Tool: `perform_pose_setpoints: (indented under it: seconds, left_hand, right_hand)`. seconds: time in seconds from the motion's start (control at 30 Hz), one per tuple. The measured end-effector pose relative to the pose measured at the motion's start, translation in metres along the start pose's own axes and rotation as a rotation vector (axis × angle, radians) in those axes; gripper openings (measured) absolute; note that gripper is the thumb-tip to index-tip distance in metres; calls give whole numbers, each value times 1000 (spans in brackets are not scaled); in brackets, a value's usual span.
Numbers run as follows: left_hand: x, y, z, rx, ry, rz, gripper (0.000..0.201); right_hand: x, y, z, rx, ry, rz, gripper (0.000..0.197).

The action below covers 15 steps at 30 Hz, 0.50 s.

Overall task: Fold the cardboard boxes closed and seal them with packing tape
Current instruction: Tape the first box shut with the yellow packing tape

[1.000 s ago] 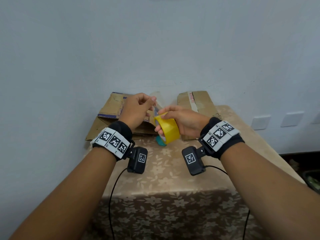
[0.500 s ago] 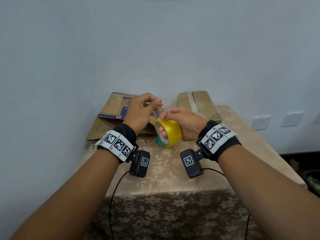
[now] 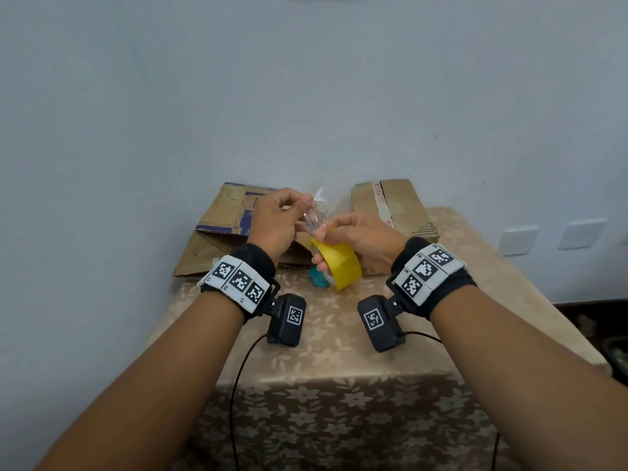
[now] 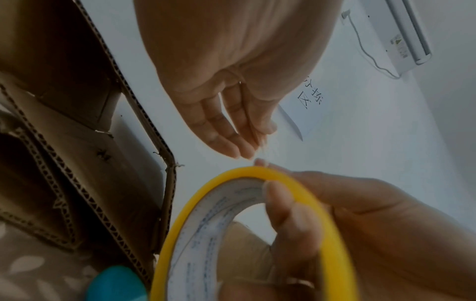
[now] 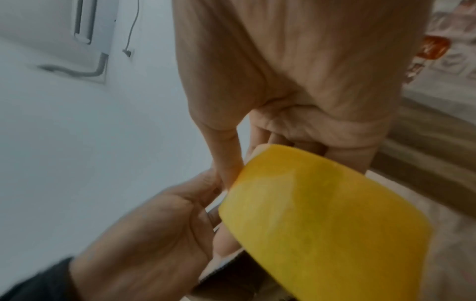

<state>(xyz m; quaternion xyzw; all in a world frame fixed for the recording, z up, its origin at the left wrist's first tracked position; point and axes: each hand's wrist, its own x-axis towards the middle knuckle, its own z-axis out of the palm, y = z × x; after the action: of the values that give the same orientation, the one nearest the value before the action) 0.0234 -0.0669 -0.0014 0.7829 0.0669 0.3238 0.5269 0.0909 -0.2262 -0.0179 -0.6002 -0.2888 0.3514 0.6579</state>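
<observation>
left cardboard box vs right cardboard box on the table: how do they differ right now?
The left cardboard box has blue printed patches and a flap spread out toward the table edge; the right cardboard box is plain brown with a strip of red-printed white tape. The left one looks wider and sits partly behind the left hand; the right one sits behind the right hand. Both lie flattened at the back of the table, against the wall, unsealed.

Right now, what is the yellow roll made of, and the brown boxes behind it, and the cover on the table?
The yellow roll looks like glossy plastic tape on a white printed paper core; the pulled strip is clear and shiny. The brown boxes are corrugated cardboard: the left wrist view shows wavy fluting along the cut edges. The table cover looks like woven cloth, beige with a soft-sheen flower pattern, draping over the edge.
</observation>
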Motion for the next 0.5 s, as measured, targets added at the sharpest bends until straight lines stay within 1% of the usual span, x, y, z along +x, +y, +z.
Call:
perform_pose_setpoints:
  seconds: [0.13,0.17,0.23,0.27,0.3,0.37,0.43,0.5]
  left_hand:
    - [-2,3,4,-11,7,19,20]
    - [-2,5,4,-35,24,13,20]
    - [3,11,-6,-116,133,-42,19]
    - [7,14,-12,-166,187,-68,19]
    - [11,16,-19,-195,207,-84,20]
    - [12,18,-26,-129,150,-107,23]
    - [9,18,-24,-18,48,-137,25]
    - [6,18,-21,8,-30,-155,40]
  right_hand:
    - [1,-5,-2,37,-72,16,6]
    - [0,-5,-2,19,-112,25,8]
    - [-3,-2,-1,-42,-197,48,10]
    - [-5,1,-1,-50,-195,60,11]
    - [-6,3,-3,-34,-159,58,14]
    - [-4,3,-5,29,-73,18,16]
    - [-3,-2,-4,83,-3,-32,8]
    - [-2,-7,-2,112,65,-78,5]
